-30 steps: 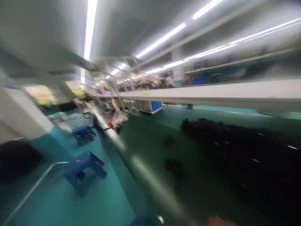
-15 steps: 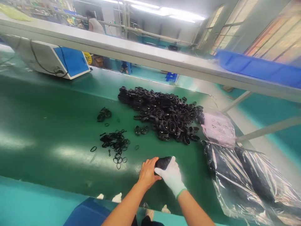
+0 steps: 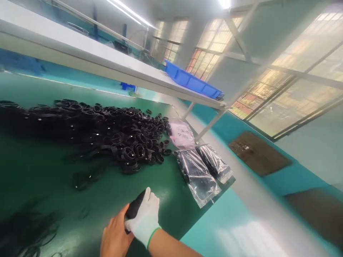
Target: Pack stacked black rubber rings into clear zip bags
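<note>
Between my two hands is a stack of black rings point(image 3: 135, 205), its ridges blurred by motion. My bare left hand point(image 3: 115, 231) is closed around its left side. On the opposite side my right hand point(image 3: 147, 217), in a white glove with a green cuff, has its fingers wrapped over the stack and hides part of it. Both hands are just above the green tabletop point(image 3: 166, 205). Beyond them lies a big pile of black ring bundles point(image 3: 128, 137). A smaller heap of loose black rings point(image 3: 29, 228) is smeared at the lower left.
Clear plastic bags with black contents point(image 3: 197, 175) lie by the table's right edge, with a pinkish plastic bag point(image 3: 182, 134) behind them. A white shelf point(image 3: 107, 66) crosses above the table and carries a blue tray point(image 3: 191, 81). A slanted post point(image 3: 210, 125) stands at the right.
My view has swung to the right, so the pile and bags appear farther left and more of the windows shows. Both hands still hold the stack of black rings.
</note>
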The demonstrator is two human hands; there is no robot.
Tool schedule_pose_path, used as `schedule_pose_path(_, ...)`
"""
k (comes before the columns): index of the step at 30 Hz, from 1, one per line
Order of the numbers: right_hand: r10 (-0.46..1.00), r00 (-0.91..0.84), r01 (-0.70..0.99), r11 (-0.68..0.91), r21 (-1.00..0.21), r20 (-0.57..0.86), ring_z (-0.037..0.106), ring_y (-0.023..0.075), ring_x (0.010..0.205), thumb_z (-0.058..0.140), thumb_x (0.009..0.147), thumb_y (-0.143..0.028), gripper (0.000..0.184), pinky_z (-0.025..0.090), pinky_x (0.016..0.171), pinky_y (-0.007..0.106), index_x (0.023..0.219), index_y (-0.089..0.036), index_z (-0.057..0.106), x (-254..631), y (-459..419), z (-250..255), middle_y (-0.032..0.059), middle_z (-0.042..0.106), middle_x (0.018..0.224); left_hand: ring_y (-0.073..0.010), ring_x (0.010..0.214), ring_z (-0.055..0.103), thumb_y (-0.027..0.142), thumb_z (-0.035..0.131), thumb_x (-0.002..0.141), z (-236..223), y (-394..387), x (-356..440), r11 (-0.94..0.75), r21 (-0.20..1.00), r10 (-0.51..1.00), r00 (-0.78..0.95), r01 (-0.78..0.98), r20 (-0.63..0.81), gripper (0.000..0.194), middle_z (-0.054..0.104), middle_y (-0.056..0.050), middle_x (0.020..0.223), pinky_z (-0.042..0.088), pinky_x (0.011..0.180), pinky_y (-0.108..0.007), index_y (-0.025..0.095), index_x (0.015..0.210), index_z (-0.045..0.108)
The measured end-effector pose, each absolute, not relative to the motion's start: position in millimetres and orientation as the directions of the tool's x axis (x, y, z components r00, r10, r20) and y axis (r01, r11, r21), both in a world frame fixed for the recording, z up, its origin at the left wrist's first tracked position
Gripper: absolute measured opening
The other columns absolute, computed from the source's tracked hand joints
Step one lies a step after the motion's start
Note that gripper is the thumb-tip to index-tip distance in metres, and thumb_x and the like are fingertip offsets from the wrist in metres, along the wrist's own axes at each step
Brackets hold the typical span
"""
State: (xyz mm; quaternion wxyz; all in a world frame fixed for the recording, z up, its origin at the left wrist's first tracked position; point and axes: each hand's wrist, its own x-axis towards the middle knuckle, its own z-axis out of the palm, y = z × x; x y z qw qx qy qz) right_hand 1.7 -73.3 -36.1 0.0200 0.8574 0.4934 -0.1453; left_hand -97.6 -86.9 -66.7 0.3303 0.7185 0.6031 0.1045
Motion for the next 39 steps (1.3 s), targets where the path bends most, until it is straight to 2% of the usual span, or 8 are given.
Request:
schedule_pose_path(6,0.826,0.479,0.828,-0.537,-0.16,-0.296,0.046,0.0336,0.093,0.069,0.039,-0.045,0.108,0.036,0.085,0.049,0.132,-0.007,0.031,6.4,-65.9,-29.1,0.0155,0.051,0.104,-0.0263,0.112,0.045,0.034,0.043,0.073,-68.4,-85.9,-91.1,0.005,0.564,0.944,0.183,0.826,-0.276,0.059,0.052,-0.009,0.12,0.035,0.088,-0.041,0.021,0.13,0.032)
schedule_pose_path(11,0.772,0.487,0.545,-0.634,-0.548,-0.409,0.041,0.0308,0.113,0.073,0.035,-0.04,0.105,0.034,0.095,0.039,0.129,-0.014,0.033,52.7,-95.0,-1.3,0.0129,0.044,0.121,-0.0261,0.111,0.048,0.044,0.048,0.071,-37.6,-92.5,-84.5,-0.113,0.715,0.938,0.311,0.69,-0.152,0.068,0.044,-0.006,0.129,0.044,0.082,-0.039,0.026,0.133,0.025)
schedule_pose_path(14,0.737,0.551,0.37,-0.637,-0.676,-0.393,0.043,0.0267,0.116,0.071,0.043,-0.034,0.097,0.034,0.097,0.034,0.129,-0.016,0.032,104.6,-138.3,13.1,0.0113,0.045,0.125,-0.024,0.099,0.056,0.05,0.046,0.073,-13.1,-97.0,-53.9,-0.103,0.756,0.938,0.316,0.646,-0.141,0.059,0.051,-0.006,0.119,0.049,0.073,-0.036,0.027,0.126,0.037)
schedule_pose_path(18,0.653,0.663,0.187,-0.618,-0.763,-0.366,0.053,0.0225,0.106,0.062,0.054,-0.028,0.076,0.041,0.091,0.031,0.125,-0.017,0.036,184.0,-204.9,23.3,0.007,0.057,0.114,-0.0202,0.096,0.055,0.038,0.048,0.076,1.2,-114.9,38.4,-0.331,0.761,0.886,0.462,0.559,0.046,0.034,0.055,-0.003,0.11,0.046,0.081,-0.035,0.024,0.107,0.052)
schedule_pose_path(22,0.567,0.723,0.123,-0.667,-0.735,-0.394,0.054,0.0227,0.106,0.057,0.055,-0.028,0.076,0.04,0.092,0.031,0.125,-0.009,0.033,256.6,-250.6,17.8,0.0109,0.057,0.113,-0.0185,0.09,0.053,0.023,0.053,0.073,-2.3,-140.3,143.0,-0.575,0.614,0.775,0.601,0.541,0.196,0.022,0.056,-0.002,0.096,0.043,0.078,-0.033,0.022,0.095,0.055)
schedule_pose_path(31,0.799,0.473,0.452,-0.582,-0.675,-0.372,0.044,0.0247,0.116,0.06,0.049,-0.025,0.088,0.035,0.097,0.034,0.13,-0.014,0.027,340.0,-239.7,0.4,0.0112,0.046,0.124,-0.0146,0.072,0.055,0.013,0.044,0.079,-38.6,-161.5,211.3,-0.477,0.229,0.879,0.465,0.848,0.108,0.014,0.056,0.001,0.078,0.037,0.06,-0.026,0.021,0.08,0.055)
schedule_pose_path(35,0.887,0.263,0.688,-0.449,-0.571,-0.38,0.038,0.0276,0.117,0.063,0.042,-0.028,0.092,0.03,0.098,0.035,0.127,-0.011,0.032,347.4,-222.8,-3.0,0.0141,0.043,0.123,-0.0124,0.072,0.056,0.009,0.041,0.08,-44.7,-172.8,207.6,-0.447,0.253,0.894,0.433,0.858,0.111,0.018,0.056,0.002,0.078,0.037,0.057,-0.022,0.022,0.078,0.055)
schedule_pose_path(39,0.94,0.06,0.829,-0.234,-0.508,-0.335,0.043,0.03,0.107,0.064,0.041,-0.032,0.089,0.027,0.097,0.04,0.124,-0.014,0.037,350.6,-217.1,-6.5,0.0119,0.049,0.112,-0.01,0.066,0.056,0.02,0.035,0.087,-43.2,-175.6,208.5,-0.392,0.414,0.919,0.367,0.822,0.142,0.022,0.057,0.002,0.078,0.04,0.059,-0.021,0.022,0.081,0.056)
